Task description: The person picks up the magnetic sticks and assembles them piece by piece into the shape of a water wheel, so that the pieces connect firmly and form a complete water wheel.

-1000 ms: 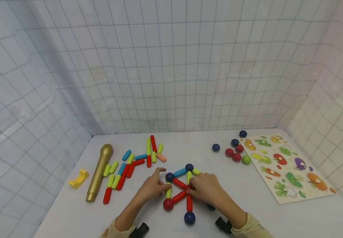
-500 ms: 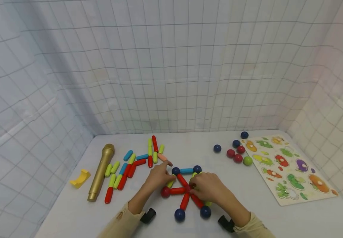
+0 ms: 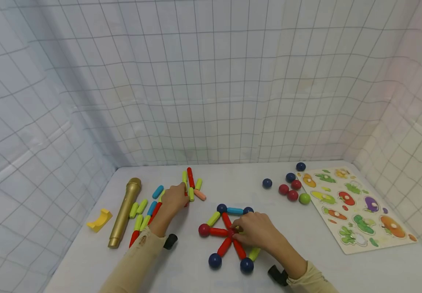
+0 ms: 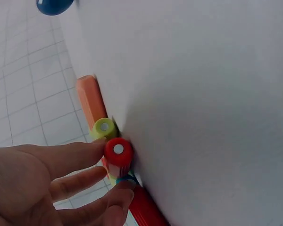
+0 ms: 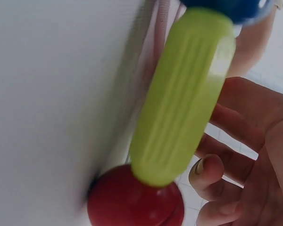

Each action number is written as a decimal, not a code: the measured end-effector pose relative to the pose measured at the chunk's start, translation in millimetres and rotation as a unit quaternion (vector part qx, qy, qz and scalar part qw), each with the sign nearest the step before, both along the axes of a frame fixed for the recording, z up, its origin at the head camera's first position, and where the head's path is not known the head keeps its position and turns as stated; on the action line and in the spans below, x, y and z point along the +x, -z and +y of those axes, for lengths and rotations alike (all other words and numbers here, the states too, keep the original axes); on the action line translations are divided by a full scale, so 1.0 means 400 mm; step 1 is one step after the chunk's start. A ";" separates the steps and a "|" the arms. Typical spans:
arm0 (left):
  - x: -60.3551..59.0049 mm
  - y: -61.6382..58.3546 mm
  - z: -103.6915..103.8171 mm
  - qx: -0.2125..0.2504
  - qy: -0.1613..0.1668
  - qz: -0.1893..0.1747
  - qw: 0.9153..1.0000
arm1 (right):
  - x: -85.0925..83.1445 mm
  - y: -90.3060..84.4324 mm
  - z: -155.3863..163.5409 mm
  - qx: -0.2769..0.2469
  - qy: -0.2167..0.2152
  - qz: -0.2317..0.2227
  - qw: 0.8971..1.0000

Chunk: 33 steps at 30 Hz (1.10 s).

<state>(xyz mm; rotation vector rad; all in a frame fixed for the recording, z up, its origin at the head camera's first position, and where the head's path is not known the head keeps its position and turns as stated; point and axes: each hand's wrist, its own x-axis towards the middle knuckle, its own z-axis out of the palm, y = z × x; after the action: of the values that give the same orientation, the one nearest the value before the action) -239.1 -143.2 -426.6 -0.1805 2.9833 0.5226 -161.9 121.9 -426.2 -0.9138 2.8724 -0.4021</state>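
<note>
1. Head view, assembly: the spoked frame [image 3: 219,232] lies on the white table [image 3: 328,264], in front of you. Four red spokes show, meeting at a red hub ball [image 3: 230,233]. Along its far edge, a lime rod [image 3: 214,219] and a blue rod [image 3: 235,211] link the outer balls; the far right one is partly behind your hand.

2. Head view, hands: your right hand [image 3: 256,232] is over the frame, fingers bent, thumb and fingertip pinching at the hub ball. Your left hand [image 3: 173,198] is down among the loose rods, left of the frame.

3. Head view, surroundings: a gold microphone [image 3: 125,213] and a yellow piece [image 3: 99,220] lie at far left. On the right are loose balls, one a green ball [image 3: 304,198], beside a vegetable puzzle board [image 3: 372,209].

4. Left wrist view: your left hand is partly closed about a red rod [image 4: 118,157], thumb touching one side and fingers at the other. You cannot tell how firm the hold is. A salmon rod [image 4: 89,101] lies near.

5. Right wrist view: a lime side rod [image 5: 181,99] joins a dark blue ball [image 5: 221,7] and a red ball [image 5: 134,197]. Your right fingers are curled behind it; their grip point is hidden here.
</note>
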 end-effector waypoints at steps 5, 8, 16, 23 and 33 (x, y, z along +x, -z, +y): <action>-0.002 0.015 0.010 -0.051 -0.001 0.006 0.999 | 0.007 -0.001 -0.002 -0.016 -0.001 0.009 1.000; 0.001 0.017 0.019 -0.077 -0.012 -0.003 0.997 | 0.011 0.002 -0.005 -0.021 0.009 0.005 1.000; 0.008 0.013 0.029 -0.097 -0.017 -0.027 0.995 | 0.020 -0.002 -0.018 -0.007 0.043 0.018 0.999; 0.044 -0.002 0.024 -0.027 0.002 -0.012 1.000 | 0.023 -0.005 -0.022 -0.001 0.055 0.024 0.998; 0.192 -0.036 0.041 0.177 0.060 0.007 0.982 | 0.026 -0.006 -0.027 -0.007 0.058 0.013 0.998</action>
<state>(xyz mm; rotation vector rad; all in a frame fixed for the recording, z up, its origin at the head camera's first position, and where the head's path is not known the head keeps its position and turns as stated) -162.4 -126.7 -412.2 0.0339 2.8282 1.0249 -151.6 110.9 -423.9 -0.7619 2.9588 -0.4232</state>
